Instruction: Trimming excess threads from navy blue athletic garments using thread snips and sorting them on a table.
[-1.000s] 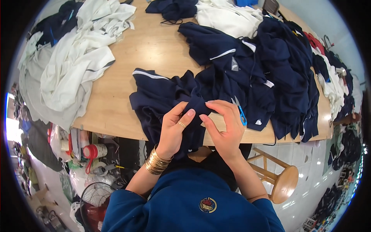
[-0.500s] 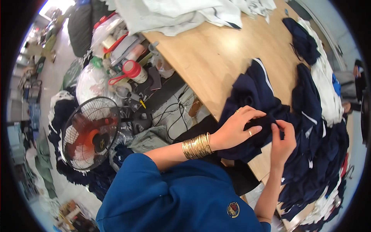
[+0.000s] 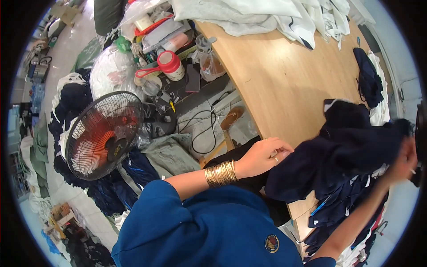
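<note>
Navy garment spans the edge of the wooden table. Right hand, blurred, grasps its right end; left hand beside its left edge, fingers curled — grip unclear.

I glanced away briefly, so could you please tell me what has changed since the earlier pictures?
The right hand has swung out to the right, drawing the navy garment with it, widening the gap between hands. The left hand is at the garment's left edge, its hold unclear. The view turned left. The white clothes remain on the table.
</note>
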Tool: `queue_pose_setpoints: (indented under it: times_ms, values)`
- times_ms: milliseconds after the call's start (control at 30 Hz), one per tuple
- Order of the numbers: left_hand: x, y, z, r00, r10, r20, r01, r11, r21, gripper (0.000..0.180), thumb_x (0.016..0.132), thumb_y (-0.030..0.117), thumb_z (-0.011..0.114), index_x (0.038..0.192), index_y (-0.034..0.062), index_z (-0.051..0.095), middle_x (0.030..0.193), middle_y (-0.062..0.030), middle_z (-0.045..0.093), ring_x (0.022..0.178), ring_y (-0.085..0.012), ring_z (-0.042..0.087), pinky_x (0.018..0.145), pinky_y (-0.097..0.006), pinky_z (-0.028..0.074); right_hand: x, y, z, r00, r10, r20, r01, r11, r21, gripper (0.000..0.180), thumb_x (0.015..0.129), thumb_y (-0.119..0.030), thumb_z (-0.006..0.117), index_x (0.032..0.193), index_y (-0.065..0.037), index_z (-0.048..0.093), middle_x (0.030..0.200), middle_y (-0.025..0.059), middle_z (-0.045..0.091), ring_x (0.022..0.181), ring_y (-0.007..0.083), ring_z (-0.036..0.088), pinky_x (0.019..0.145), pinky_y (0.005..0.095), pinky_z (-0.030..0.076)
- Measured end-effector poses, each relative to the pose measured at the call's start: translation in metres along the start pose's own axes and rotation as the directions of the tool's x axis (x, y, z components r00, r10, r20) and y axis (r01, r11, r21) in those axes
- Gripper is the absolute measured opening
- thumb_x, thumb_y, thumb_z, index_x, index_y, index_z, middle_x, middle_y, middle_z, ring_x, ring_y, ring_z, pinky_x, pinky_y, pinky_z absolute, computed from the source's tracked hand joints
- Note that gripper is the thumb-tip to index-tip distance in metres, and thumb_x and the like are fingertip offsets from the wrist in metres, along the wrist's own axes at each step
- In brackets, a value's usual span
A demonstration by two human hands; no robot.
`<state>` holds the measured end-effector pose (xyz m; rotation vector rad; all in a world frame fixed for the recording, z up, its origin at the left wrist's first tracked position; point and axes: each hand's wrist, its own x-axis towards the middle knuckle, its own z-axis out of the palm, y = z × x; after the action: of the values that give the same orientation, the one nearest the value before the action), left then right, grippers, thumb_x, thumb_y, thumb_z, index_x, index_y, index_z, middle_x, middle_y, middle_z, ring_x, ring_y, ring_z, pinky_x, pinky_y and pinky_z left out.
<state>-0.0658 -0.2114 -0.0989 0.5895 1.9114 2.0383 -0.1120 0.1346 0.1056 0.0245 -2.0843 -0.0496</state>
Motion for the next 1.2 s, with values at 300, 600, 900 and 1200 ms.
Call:
queue_pose_setpoints:
  times_ms: [300, 600, 900, 1200]
  values:
    - [-0.048, -0.026, -0.01, 0.977, -0.189, 0.103, 0.188, 0.982, 0.018, 0.015, 0.087, 0.012, 0.054, 0.1, 0.0085, 0.061, 0.088, -0.0057, 0.061, 0.082, -0.0208, 0.057, 0.074, -0.032, 0.047, -0.148, -0.118, 0.1, 0.836, -0.093, 0.54, -0.043, 0.971, 0.233, 0.009, 0.082, -0.006, 0.061, 0.088, -0.002, 0.056, 0.083, 0.0089, 0.056, 0.076, 0.0239, 0.055, 0.068, 0.0322, 0.044]
    - [-0.037, -0.024, -0.019, 0.995, 0.049, -0.089, -0.031, 0.98, 0.194, 0.011, 0.083, 0.008, 0.058, 0.094, 0.0079, 0.061, 0.083, -0.0056, 0.06, 0.078, -0.0234, 0.056, 0.071, -0.032, 0.046, -0.178, -0.111, 0.121, 0.798, 0.106, 0.594, -0.297, 0.926, 0.233, 0.011, 0.086, -0.009, 0.059, 0.09, 0.0, 0.055, 0.081, 0.0074, 0.052, 0.068, 0.0181, 0.051, 0.063, 0.0271, 0.043]
    - [-0.014, -0.016, -0.008, 0.962, 0.236, -0.139, -0.218, 0.967, 0.131, 0.016, 0.077, 0.0, 0.06, 0.091, 0.0071, 0.061, 0.08, -0.0061, 0.057, 0.077, -0.024, 0.055, 0.071, -0.033, 0.045, -0.169, -0.114, 0.117, 0.785, 0.112, 0.61, -0.33, 0.908, 0.259, 0.01, 0.085, -0.009, 0.06, 0.086, 0.0, 0.057, 0.076, 0.0057, 0.053, 0.063, 0.0141, 0.05, 0.06, 0.0244, 0.041]
    - [0.004, -0.015, -0.02, 0.95, 0.271, -0.154, -0.226, 0.938, 0.262, 0.016, 0.079, 0.003, 0.06, 0.094, 0.0093, 0.06, 0.085, -0.0055, 0.056, 0.083, -0.0243, 0.052, 0.075, -0.032, 0.044, -0.156, -0.112, 0.11, 0.662, 0.267, 0.7, -0.544, 0.814, 0.204, 0.017, 0.088, -0.016, 0.058, 0.098, -0.002, 0.059, 0.081, 0.0031, 0.058, 0.07, 0.0106, 0.05, 0.067, 0.0225, 0.042]
